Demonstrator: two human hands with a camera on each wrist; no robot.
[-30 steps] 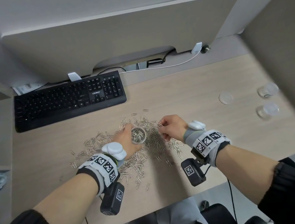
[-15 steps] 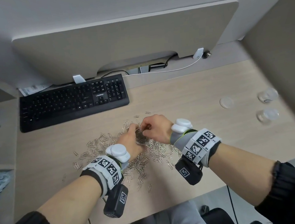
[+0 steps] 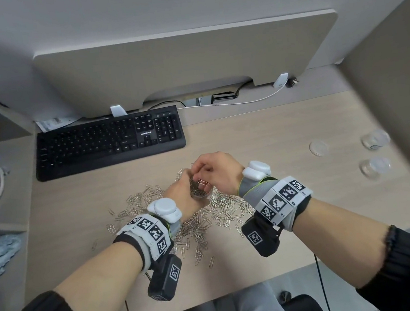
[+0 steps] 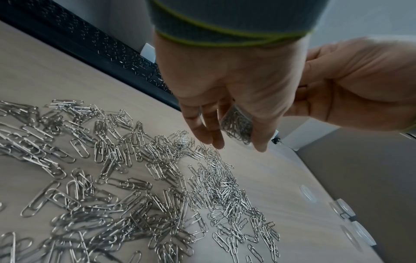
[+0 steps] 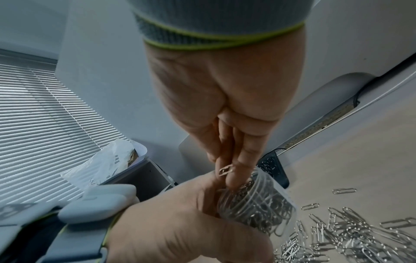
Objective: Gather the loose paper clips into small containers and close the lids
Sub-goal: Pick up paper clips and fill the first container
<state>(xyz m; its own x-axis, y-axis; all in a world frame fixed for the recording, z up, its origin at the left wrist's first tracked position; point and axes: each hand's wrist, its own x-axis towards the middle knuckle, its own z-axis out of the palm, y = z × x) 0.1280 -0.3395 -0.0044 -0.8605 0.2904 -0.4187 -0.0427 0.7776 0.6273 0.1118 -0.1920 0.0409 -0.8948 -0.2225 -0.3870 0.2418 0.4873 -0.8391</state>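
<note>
Clear plastic jar [image 5: 256,201], nearly full, gripped by left hand [image 3: 180,194] above desk [image 3: 274,147]; right hand [image 3: 216,172] pinches paper clip [image 5: 225,170] at its mouth. Loose clips [image 4: 135,178] remain; lid [image 3: 318,148] off.

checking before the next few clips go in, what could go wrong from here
1. The clear jar in the left hand looks nearly full; clips pushed in by the right hand may spill back onto the pile.
2. One paper clip lies across the jar's mouth and could block the lid.
3. The loose lid lies far to the right, needing a reach.
</note>
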